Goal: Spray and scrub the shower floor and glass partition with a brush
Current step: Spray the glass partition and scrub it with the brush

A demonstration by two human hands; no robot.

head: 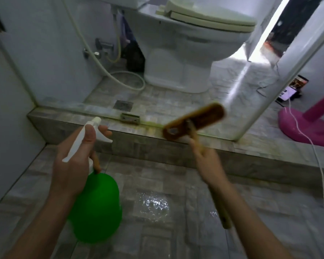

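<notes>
Both of my forearms reach forward from the bottom of the view. My left hand [77, 156] is wrapped around the white neck of a spray bottle [95, 206], thumb on top and forefinger resting on the trigger, with the green body hanging below my palm. My right hand [204, 156] is closed around the wooden handle of a scrub brush [194, 121]. The handle runs from low on my right up and away from me. The brush head sits crosswise at its tip, its long axis slanting from lower left to upper right.

That head is blurred, brown and oblong, and lies ahead of my right hand and a little left of it, at the low tiled curb [157, 144] where the glass partition [45, 62] meets its base. I cannot tell whether the bristles touch the tile. A yellow-green stain runs along the seam there, beside a small metal bracket [130, 118]. My right hand is the nearer one to this seam, and the spray nozzle points the same way from the left.

Below my hands the grey tiled floor [157, 176] shines wet in one patch. Beyond the glass stand a floor drain [123, 105], a toilet [185, 53] and a looped hose [131, 79]. Far right, a pink fan base [303, 128] and a lit phone [288, 94] sit outside.
</notes>
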